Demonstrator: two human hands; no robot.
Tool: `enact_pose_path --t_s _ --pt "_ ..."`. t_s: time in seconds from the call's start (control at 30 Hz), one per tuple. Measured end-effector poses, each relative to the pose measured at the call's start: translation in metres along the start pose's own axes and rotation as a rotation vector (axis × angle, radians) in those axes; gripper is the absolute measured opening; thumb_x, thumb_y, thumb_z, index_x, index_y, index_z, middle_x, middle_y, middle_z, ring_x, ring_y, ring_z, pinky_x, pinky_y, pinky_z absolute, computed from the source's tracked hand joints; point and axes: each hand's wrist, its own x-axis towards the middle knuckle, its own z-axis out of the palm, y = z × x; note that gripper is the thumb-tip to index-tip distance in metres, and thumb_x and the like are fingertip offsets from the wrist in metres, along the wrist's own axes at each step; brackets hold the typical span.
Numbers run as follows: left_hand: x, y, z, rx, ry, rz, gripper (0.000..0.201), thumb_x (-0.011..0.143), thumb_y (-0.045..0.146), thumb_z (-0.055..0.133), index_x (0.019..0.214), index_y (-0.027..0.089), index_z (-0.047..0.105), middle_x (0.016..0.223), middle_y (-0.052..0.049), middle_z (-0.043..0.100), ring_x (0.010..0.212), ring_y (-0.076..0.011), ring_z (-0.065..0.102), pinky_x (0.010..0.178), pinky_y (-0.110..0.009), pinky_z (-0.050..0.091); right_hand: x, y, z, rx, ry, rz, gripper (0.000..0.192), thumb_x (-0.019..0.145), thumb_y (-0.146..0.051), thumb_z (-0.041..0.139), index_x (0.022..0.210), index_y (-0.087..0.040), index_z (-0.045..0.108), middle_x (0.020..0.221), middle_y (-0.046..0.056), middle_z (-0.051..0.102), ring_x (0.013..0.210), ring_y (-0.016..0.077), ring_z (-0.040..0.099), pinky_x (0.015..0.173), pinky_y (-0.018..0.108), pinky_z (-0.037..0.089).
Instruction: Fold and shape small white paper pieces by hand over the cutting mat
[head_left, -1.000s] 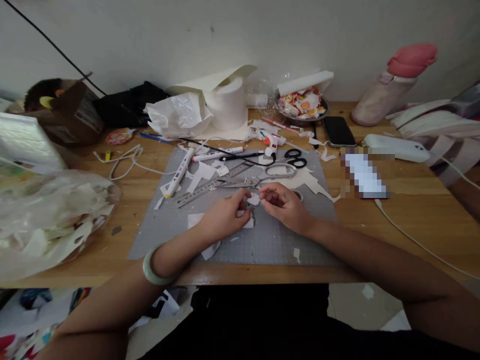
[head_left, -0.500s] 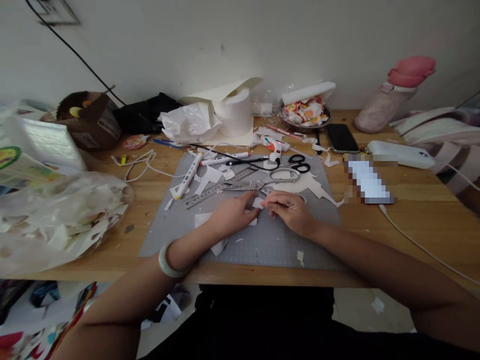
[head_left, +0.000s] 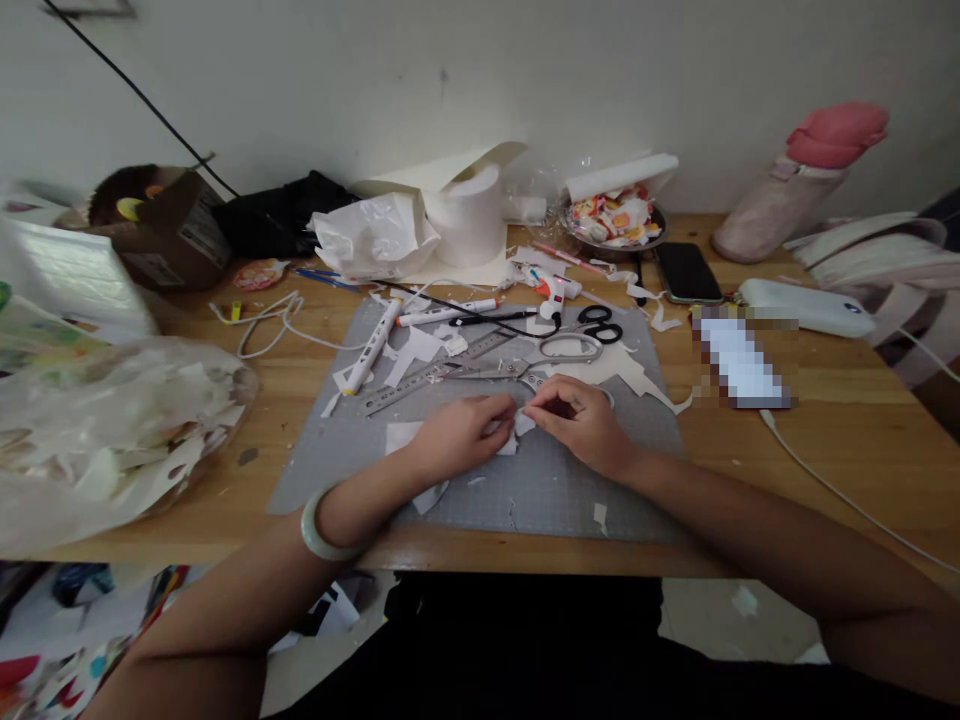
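Over the grey cutting mat (head_left: 555, 497), my two hands meet at a small piece of white paper (head_left: 525, 422). My right hand (head_left: 583, 420) pinches its right side between thumb and fingertips. Curled and closed, my left hand (head_left: 459, 432) has its fingertips at the left side of that paper, with a bit of white showing between thumb and fingers. More white paper (head_left: 401, 435) lies under and beside the left wrist. Just beyond the hands are large metal scissors (head_left: 491, 370) and a steel ruler (head_left: 397, 392); the right hand partly covers a scissor handle.
Behind lie marker-like white pens (head_left: 375, 345), black-handled scissors (head_left: 600, 325), a small hot glue gun (head_left: 553, 290) and paper scraps. A roll of white paper (head_left: 469, 220) stands at the wall. A plastic bag of scraps (head_left: 127, 440) is left; a phone (head_left: 742, 360) and bottle (head_left: 780, 205) are right.
My left fingers have curled in closer together, and my right thumb and fingers now pinch the small paper more plainly. The view has shifted slightly.
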Motion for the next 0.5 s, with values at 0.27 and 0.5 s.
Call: enact_pose_path --t_s 0.27,0.5 --pt "-0.0047 -0.0027 0.0011 -0.031 0.124 0.232 0.012 0.087 0.019 0.044 0.087 0.017 0.055 0.095 -0.006 0.061 0.085 -0.0155 0.06 0.074 -0.026 0.049 0.0004 0.0025 0.0002 -0.018 -0.015 -0.074 0.01 0.086 -0.021 0.053 0.08 -0.018 0.061 0.079 0.002 0.061 0.073 0.0119 0.055 0.068 0.026 0.045" --pt "-0.0082 -0.0043 0.0015 0.149 0.162 0.24 0.02 0.091 0.024 0.04 0.095 0.017 0.058 0.098 -0.006 0.064 0.076 -0.0144 0.063 0.063 -0.023 0.05 -0.0011 0.0012 0.0 0.004 -0.072 -0.007 0.01 0.083 -0.023 0.054 0.08 -0.018 0.062 0.075 0.001 0.06 0.067 0.0113 0.054 0.06 0.025 0.043"
